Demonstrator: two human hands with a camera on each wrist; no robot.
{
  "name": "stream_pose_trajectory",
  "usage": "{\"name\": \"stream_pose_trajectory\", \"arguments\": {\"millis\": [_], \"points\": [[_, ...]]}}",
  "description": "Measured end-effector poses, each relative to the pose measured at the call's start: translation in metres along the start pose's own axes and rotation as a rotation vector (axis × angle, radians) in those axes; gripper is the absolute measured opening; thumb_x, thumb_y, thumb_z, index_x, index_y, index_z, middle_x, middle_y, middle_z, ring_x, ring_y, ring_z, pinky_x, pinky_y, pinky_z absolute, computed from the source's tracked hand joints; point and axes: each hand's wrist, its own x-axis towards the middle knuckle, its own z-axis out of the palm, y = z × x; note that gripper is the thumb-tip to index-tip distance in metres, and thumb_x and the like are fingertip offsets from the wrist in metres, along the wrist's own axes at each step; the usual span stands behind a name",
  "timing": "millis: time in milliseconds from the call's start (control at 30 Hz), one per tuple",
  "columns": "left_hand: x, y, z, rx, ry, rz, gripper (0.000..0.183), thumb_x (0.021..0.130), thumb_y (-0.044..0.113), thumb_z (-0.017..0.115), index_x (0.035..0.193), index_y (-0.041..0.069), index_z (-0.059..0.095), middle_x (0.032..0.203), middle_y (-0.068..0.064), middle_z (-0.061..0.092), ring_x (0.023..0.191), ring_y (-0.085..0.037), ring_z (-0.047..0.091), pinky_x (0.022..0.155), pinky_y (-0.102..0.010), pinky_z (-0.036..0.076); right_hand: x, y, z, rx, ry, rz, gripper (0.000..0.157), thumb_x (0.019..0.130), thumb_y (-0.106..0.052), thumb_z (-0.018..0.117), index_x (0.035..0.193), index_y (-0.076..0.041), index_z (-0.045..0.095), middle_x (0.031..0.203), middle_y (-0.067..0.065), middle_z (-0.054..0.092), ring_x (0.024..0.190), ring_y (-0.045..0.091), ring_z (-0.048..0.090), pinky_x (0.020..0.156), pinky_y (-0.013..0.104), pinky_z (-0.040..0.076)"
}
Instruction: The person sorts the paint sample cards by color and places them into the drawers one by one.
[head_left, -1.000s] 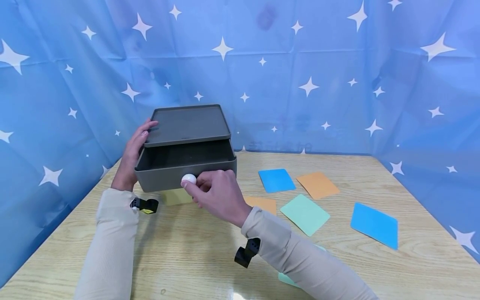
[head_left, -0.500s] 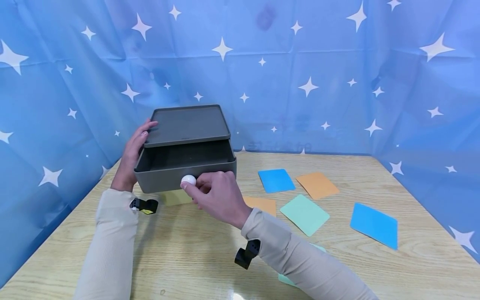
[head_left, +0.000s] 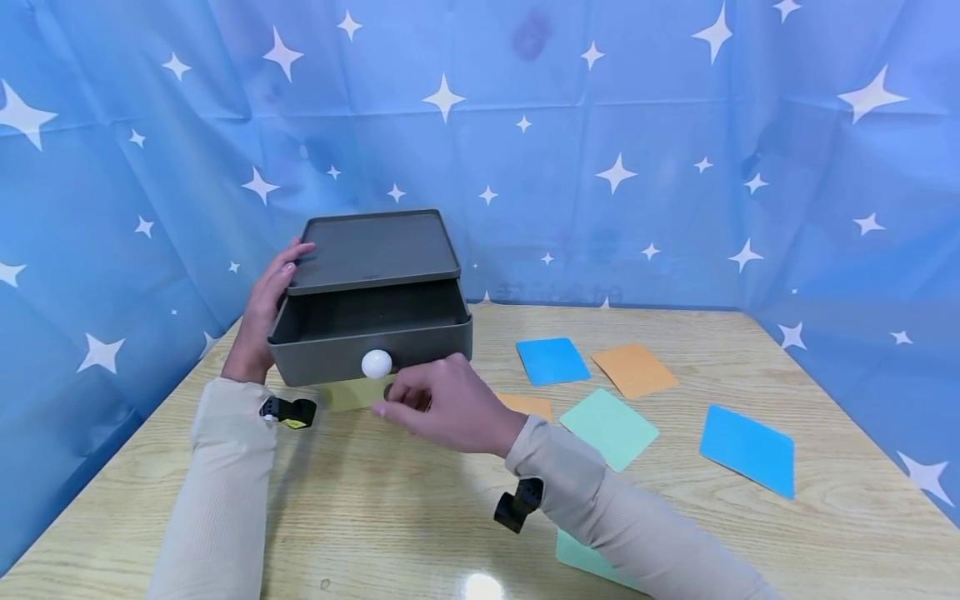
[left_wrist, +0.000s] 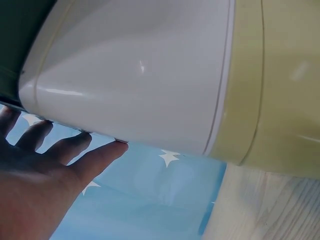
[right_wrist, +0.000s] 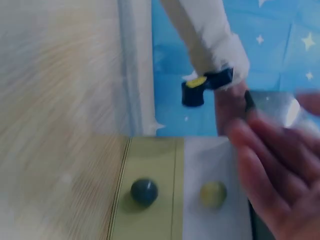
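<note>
A small drawer cabinet with a grey tray-like top (head_left: 375, 246) stands at the left of the table. Its dark grey upper drawer (head_left: 322, 360) is pulled out and carries a white knob (head_left: 377, 364). My left hand (head_left: 261, 312) rests on the cabinet's left side, fingertips along the edge of the white casing (left_wrist: 135, 75). Just below and right of the white knob is my right hand (head_left: 453, 408), fingers loosely bent and holding nothing. In the right wrist view, a yellowish knob (right_wrist: 213, 194) sits on the white drawer front and a dark knob (right_wrist: 144, 192) on the yellow drawer front (right_wrist: 150, 160).
Several coloured cards lie right of the cabinet on the wooden table (head_left: 405, 517): a blue card (head_left: 553, 361), an orange card (head_left: 634, 371), a green card (head_left: 611, 428) and another blue card (head_left: 748, 452). A blue star-patterned curtain (head_left: 525, 208) surrounds the table.
My right hand has let go of the white knob and moved down and slightly right. The left hand and the pulled-out drawer look the same.
</note>
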Motion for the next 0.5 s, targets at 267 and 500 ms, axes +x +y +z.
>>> {"name": "stream_pose_trajectory", "arguments": {"millis": [267,500], "points": [[0.000,0.000,-0.001,0.015,-0.003,0.000,0.053,0.108,0.040,0.032,0.154,0.016,0.039,0.172,0.009,0.006,0.160,-0.019,-0.004,0.127,-0.054,-0.005,-0.013,0.022,-0.013,0.003,-0.338,-0.025,0.008,0.096,-0.023,0.069,0.094,-0.019,0.075,0.085,-0.007,0.075,0.074,-0.010,0.062,0.072,0.017,0.055],[0.001,-0.001,-0.001,-0.005,-0.004,0.003,0.052,0.108,0.039,0.031,0.154,0.017,0.039,0.172,0.008,0.005,0.159,-0.022,-0.005,0.127,-0.055,-0.007,-0.023,0.037,-0.025,-0.039,-0.387,0.027,0.006,0.093,-0.022,0.072,0.096,-0.017,0.074,0.089,-0.010,0.074,0.080,-0.007,0.065,0.072,0.017,0.055]]}}
